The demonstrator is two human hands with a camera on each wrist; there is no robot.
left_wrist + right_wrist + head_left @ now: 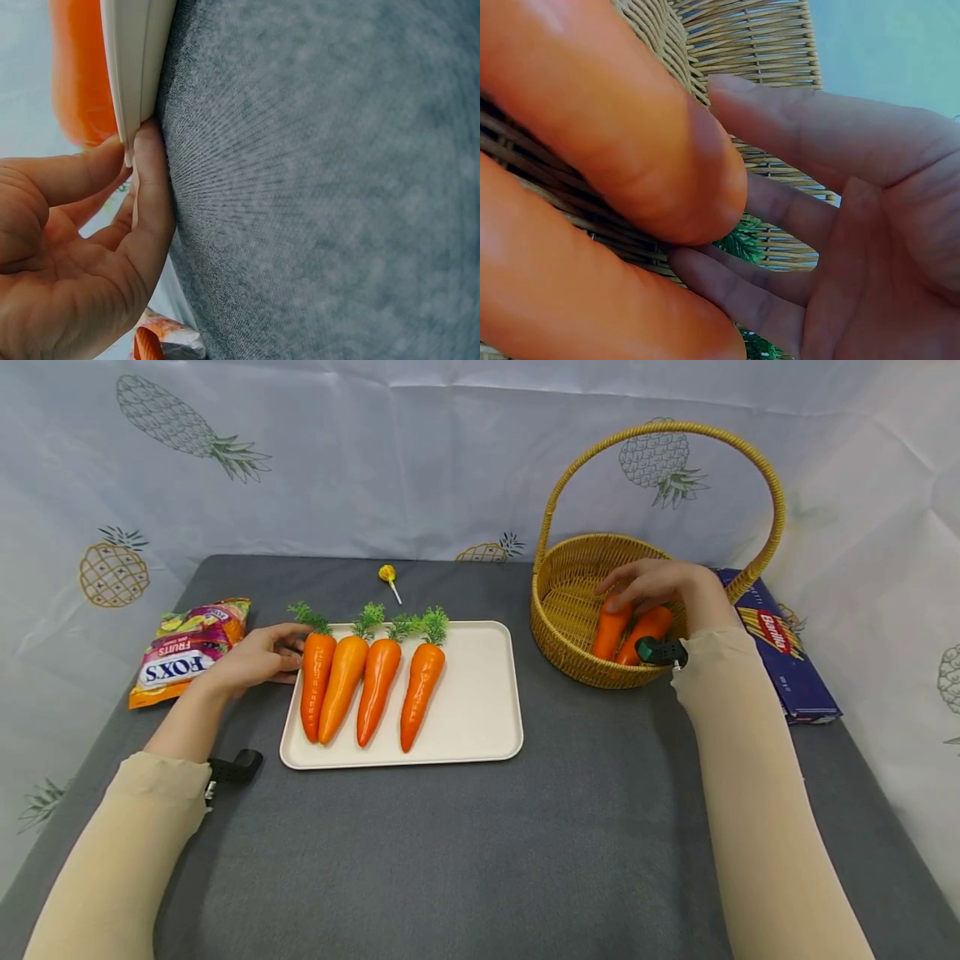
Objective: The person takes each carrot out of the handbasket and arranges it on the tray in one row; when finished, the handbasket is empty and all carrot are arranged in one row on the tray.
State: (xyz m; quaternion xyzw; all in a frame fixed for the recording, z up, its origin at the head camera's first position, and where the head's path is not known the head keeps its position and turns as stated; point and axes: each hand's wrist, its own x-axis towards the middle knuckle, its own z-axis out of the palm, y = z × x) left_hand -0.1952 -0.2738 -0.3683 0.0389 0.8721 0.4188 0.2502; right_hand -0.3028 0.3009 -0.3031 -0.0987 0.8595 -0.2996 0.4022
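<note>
My left hand [258, 658] pinches the left rim of a cream tray [480, 693], thumb over the edge and fingers under it, as the left wrist view [139, 82] shows. Several orange carrots [423, 693] with green tops lie side by side on the tray, mostly toward its left half. Inside a wicker basket [558, 627] at the right are two more carrots [611, 631]. Over them reaches my right hand [660, 587], its thumb and loosely extended fingers spread around the thick end of one carrot [630, 127]. Green leaves show behind that end.
Left of the tray lies a bag of Fox's Fruits sweets [191, 652]. A yellow lollipop [388, 577] sits behind the tray. Beside the basket is a blue Barilla box [787, 668]. The tall basket handle [776, 502] arches over the right hand's area.
</note>
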